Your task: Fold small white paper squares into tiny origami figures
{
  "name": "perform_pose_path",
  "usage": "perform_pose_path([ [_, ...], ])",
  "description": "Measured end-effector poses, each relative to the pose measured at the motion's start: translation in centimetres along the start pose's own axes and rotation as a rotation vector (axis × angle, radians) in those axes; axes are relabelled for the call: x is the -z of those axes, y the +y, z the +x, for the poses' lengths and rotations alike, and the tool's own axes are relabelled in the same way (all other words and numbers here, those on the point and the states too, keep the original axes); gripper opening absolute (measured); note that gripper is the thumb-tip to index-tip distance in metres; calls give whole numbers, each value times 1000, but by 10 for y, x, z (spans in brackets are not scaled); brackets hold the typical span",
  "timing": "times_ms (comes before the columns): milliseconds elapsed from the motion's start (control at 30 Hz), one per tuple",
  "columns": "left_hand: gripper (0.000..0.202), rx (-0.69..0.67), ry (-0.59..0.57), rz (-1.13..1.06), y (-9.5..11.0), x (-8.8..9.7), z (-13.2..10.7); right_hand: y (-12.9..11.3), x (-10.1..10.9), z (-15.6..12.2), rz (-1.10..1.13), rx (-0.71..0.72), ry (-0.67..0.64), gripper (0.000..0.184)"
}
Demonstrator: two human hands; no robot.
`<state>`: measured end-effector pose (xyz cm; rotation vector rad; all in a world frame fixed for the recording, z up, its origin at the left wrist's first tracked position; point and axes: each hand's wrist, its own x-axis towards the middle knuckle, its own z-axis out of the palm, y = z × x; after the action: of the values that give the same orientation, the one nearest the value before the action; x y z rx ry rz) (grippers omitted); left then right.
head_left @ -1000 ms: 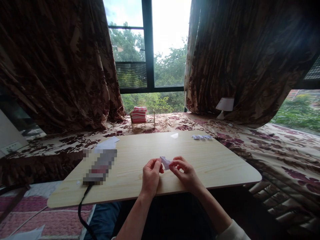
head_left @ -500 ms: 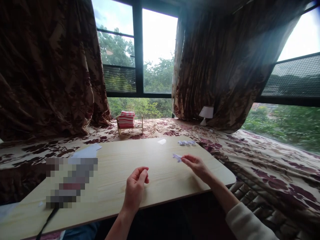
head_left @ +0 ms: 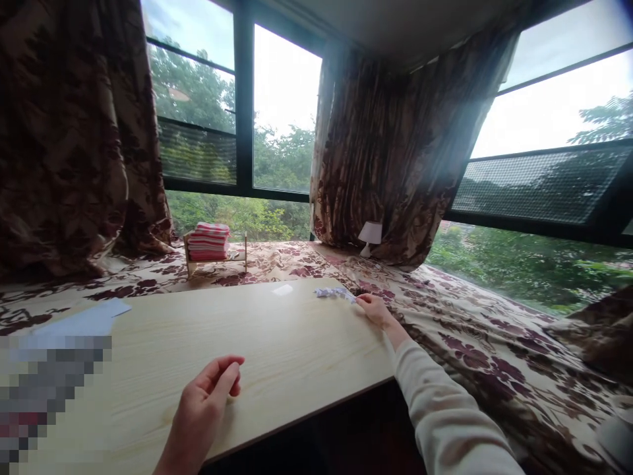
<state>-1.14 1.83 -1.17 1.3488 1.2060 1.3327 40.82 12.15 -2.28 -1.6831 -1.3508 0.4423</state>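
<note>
My right hand [head_left: 376,310] reaches to the far right corner of the pale wooden table [head_left: 237,336]. Thumb and fingers pinch a small white paper piece [head_left: 352,297], mostly hidden by the fingertips. It is at the right end of a row of small crinkled white paper pieces [head_left: 329,292]; whether it touches them I cannot tell. Above the near part of the table, my left hand [head_left: 205,399] is loosely closed, thumb against curled fingers, with nothing visible in it.
Flat white paper [head_left: 82,321] lies at the table's left, beside a pixelated area. A small white piece [head_left: 282,289] rests near the back edge. Beyond, a small stand holds folded pink-striped cloths [head_left: 210,242], and a white lamp [head_left: 370,233] stands on the floral cover.
My right hand has carried the paper piece away from me to the row's right end. The view has turned right. My left hand remains loosely closed.
</note>
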Motion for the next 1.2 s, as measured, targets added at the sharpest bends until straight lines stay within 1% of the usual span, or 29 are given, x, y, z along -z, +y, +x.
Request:
perform_pose_path([
  [167, 40, 5, 0, 15, -5, 0, 3, 11, 2, 7, -51, -25, -12, 31],
  [333, 40, 17, -4, 31, -5, 0, 3, 15, 2, 12, -94, -35, -15, 30],
  [700, 41, 24, -24, 43, -4, 0, 3, 18, -1, 17, -159, -46, -13, 30],
  [967, 43, 12, -30, 61, -3, 0, 3, 19, 6, 20, -167, -21, 7, 29],
  [1200, 41, 28, -42, 43, -5, 0, 4, 13, 8, 16, -249, -9, -1, 29],
])
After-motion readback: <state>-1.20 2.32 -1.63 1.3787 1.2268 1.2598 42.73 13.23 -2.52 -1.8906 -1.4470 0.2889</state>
